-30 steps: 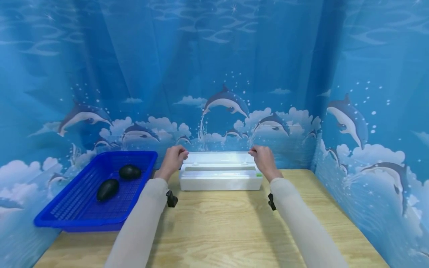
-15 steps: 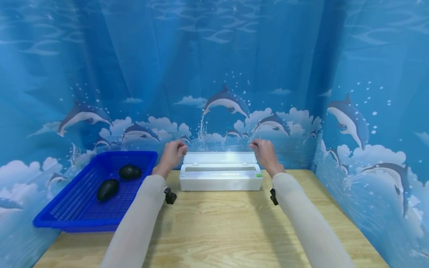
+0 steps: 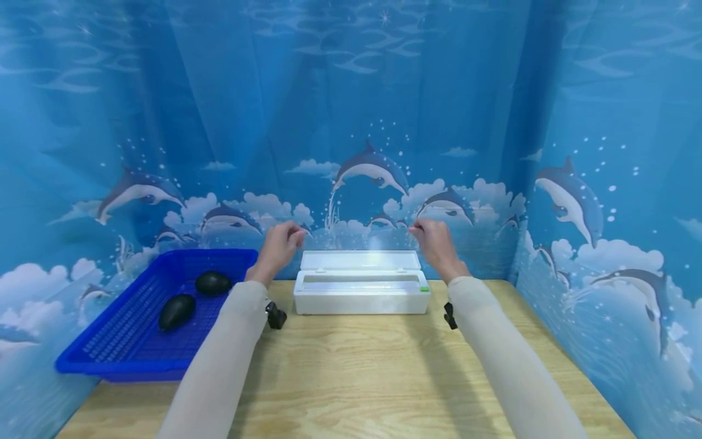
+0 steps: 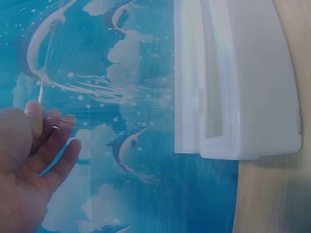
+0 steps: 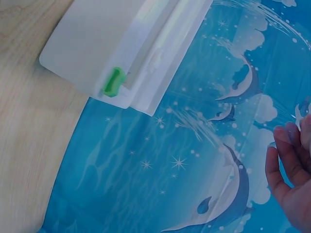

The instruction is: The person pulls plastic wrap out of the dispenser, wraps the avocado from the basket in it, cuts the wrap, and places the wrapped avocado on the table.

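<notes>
A white cling film dispenser [image 3: 362, 303] stands at the table's far edge with its lid raised and a green slide cutter [image 5: 114, 82] at its right end. Above its left end, my left hand [image 3: 280, 249] pinches a corner of clear cling film [image 4: 47, 65] between thumb and fingers. The film's gathered edge runs away from the thumb in the left wrist view. My right hand [image 3: 436, 247] pinches the film's other corner above the right end. Between the hands and the dispenser the film is stretched, nearly invisible in the head view.
A blue plastic basket [image 3: 156, 366] sits to the left, holding two dark avocados, one [image 3: 177, 311] nearer and one [image 3: 212, 283] farther back. Behind the wooden table [image 3: 356, 378] hangs a blue dolphin-print curtain [image 3: 274, 122], which also covers the sides.
Both hands have risen and moved farther back from the dispenser, drawing the cling film up and spreading slightly apart. The dispenser and basket have stayed put.
</notes>
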A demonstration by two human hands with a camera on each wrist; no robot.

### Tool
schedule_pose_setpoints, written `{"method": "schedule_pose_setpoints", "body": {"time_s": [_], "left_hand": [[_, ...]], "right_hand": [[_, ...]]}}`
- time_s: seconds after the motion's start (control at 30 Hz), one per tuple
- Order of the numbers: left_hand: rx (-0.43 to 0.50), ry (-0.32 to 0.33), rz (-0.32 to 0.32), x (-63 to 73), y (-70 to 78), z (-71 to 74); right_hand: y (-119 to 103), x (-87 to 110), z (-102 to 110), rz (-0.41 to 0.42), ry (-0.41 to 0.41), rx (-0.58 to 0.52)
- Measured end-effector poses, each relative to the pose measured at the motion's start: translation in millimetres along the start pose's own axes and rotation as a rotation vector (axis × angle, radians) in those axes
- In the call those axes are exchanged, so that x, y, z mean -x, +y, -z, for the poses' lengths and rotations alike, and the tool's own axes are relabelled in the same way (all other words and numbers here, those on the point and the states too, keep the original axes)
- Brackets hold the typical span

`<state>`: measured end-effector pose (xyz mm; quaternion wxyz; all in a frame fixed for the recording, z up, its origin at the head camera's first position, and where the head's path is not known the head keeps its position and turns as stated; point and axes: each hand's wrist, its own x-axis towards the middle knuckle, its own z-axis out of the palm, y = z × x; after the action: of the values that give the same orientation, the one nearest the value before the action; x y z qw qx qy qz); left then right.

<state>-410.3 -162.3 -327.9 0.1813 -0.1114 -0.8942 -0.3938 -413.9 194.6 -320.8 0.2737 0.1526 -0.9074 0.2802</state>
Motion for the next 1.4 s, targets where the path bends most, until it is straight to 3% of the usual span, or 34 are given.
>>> {"method": "schedule_pose_setpoints", "body": {"time_s": [0.33, 0.63, 1.4], "left_hand": [[0.015, 0.004, -0.039, -4.1, 8.2, 12.1], [-0.014, 0.055, -0.119, -8.2, 17.7, 22.1], [-0.033, 0.15, -0.235, -15.8, 45.0, 45.2]], "right_hand": [[-8, -7.2, 15, 0.059, 0.012, -0.023], [-13, -14.7, 23, 0.094, 0.054, -0.004], [-31, -28.9, 54, 0.195, 0.143, -0.016]]}}
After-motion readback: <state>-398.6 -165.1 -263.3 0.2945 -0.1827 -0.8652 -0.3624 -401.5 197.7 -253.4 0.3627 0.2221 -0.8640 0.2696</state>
